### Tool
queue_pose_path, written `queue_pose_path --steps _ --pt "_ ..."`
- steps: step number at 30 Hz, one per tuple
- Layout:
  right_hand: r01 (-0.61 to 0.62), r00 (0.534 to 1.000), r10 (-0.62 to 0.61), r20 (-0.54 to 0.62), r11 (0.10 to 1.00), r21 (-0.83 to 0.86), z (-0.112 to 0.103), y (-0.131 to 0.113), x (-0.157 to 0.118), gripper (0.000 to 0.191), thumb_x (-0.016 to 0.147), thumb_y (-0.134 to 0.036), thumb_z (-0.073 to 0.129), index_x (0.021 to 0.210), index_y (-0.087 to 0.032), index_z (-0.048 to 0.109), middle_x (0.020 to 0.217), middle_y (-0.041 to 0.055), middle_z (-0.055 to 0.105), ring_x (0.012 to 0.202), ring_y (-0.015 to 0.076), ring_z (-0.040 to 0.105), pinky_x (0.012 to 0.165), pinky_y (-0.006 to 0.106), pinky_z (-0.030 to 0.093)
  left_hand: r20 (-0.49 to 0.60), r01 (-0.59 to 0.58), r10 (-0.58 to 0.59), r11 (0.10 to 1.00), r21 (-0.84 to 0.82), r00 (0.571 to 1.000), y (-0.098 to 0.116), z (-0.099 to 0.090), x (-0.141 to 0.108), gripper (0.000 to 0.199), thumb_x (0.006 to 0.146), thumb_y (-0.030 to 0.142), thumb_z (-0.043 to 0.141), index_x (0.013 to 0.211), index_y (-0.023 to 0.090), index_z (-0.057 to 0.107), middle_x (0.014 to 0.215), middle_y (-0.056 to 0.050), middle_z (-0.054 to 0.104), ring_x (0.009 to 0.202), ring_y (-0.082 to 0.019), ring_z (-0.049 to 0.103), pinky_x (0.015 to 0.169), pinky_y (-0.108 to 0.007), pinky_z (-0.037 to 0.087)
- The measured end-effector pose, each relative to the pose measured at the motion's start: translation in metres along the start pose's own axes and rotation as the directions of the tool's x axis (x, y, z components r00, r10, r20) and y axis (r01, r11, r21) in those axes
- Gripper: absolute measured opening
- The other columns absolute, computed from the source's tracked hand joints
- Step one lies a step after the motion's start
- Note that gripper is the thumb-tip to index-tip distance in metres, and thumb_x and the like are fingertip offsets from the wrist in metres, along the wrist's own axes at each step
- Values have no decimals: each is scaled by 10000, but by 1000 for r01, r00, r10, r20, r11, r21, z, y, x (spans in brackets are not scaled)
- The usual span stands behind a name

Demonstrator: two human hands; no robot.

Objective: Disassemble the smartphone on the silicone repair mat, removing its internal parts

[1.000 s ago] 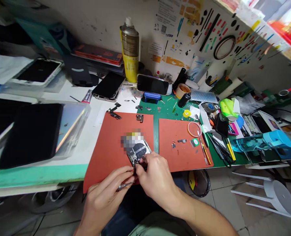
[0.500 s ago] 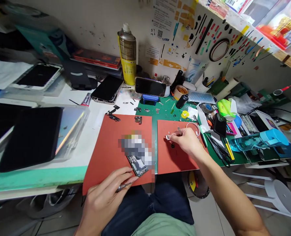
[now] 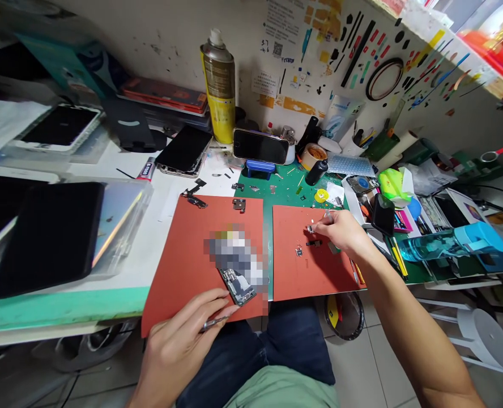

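Note:
An opened phone (image 3: pixel 239 286) with its inner parts bare lies on the left red mat (image 3: pixel 175 272); a pixelated patch covers its upper part. At its lower edge, my left hand (image 3: pixel 187 326) rests with the fingertips on the phone. A thin silvery metal tool (image 3: pixel 213 323) is held in that hand's closed fingers; its kind is unclear. Over the right red mat (image 3: pixel 288 280), my right hand (image 3: pixel 345 231) is closed in a pinch on a small silvery part (image 3: pixel 310 229). Below it lie a small square metal part (image 3: pixel 299 252) and a dark little part (image 3: pixel 314 243).
Behind the mats stand a spray can (image 3: pixel 218 85) and a phone on a blue stand (image 3: pixel 260 169). Tablets (image 3: pixel 51 232) lie at the left. A tool tray (image 3: pixel 362 187), pens and a blue water bottle (image 3: pixel 442 243) are at the right. Small loose parts (image 3: pixel 239 205) lie around.
My right hand has moved to the right and slightly away from me with the small silvery part, uncovering more parts on the mat. My left hand and the phone have stayed in place.

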State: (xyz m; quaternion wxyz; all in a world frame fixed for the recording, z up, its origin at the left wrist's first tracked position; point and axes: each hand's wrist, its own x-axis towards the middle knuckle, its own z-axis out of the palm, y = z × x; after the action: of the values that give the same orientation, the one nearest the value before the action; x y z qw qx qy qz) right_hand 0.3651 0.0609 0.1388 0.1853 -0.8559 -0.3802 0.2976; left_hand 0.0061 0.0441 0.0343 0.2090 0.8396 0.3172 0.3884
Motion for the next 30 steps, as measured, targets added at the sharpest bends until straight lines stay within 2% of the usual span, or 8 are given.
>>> queue_pose_path --steps 11,14,17,18,20,23,26,30 --pt "32 999 -32 1 990 -137 9 14 2 207 884 -252 749 703 -159 789 518 -9 566 495 137 453 551 313 305 3 18 -18 1000 5 1000 1 0 1 97 1054 253 683 1055 249 780 1075 -8 833 842 -131 818 659 -173 611" --pt "67 994 -80 -68 981 -181 0 15 -16 278 895 -263 724 626 -197 713 569 23 605 553 165 499 591 325 312 7 7 -7 1000 20 1000 1 -1 1 98 1054 235 681 1058 256 776 1072 2 833 874 -128 819 674 -173 600" --pt "124 987 -141 -79 975 -185 2 17 -55 341 943 -397 691 652 -220 692 632 41 643 602 184 540 600 323 341 15 34 -34 999 40 999 6 -1 2 94 1059 264 679 1052 260 773 1069 8 836 900 -131 821 672 -186 585" --pt "153 986 -161 -38 976 -158 7 18 -70 424 970 -514 658 661 -227 691 615 32 633 580 181 538 583 318 364 19 48 -50 997 54 999 8 -2 2 108 1064 279 671 1043 263 776 1068 10 838 905 -132 821 653 -193 575" --pt "189 977 -196 89 979 82 23 20 -99 484 981 -652 616 801 -228 766 700 38 707 603 187 604 559 305 425 22 83 -86 992 91 996 13 -2 3 158 1079 296 643 1012 269 784 1061 14 841 896 -128 819 605 -204 546" --pt "135 971 -189 144 938 321 56 21 -125 487 940 -671 686 1105 -234 822 913 72 815 806 248 767 690 344 607 35 136 -140 985 107 989 20 -1 4 186 1091 290 619 1007 264 783 1078 13 839 868 -116 813 646 -207 561" --pt "61 982 -125 140 918 392 82 17 -127 527 927 -652 721 1231 -228 798 1134 115 836 1055 289 803 915 419 657 27 158 -161 984 88 987 25 1 2 120 1087 278 643 1081 252 760 1130 13 830 903 -113 813 770 -213 595" --pt "34 985 -90 146 937 347 96 9 -116 564 904 -667 726 1233 -214 800 1135 125 840 1044 301 804 931 457 652 -3 149 -150 986 77 989 29 3 -2 90 1065 223 685 1147 226 723 1162 3 823 947 -121 811 851 -229 596"
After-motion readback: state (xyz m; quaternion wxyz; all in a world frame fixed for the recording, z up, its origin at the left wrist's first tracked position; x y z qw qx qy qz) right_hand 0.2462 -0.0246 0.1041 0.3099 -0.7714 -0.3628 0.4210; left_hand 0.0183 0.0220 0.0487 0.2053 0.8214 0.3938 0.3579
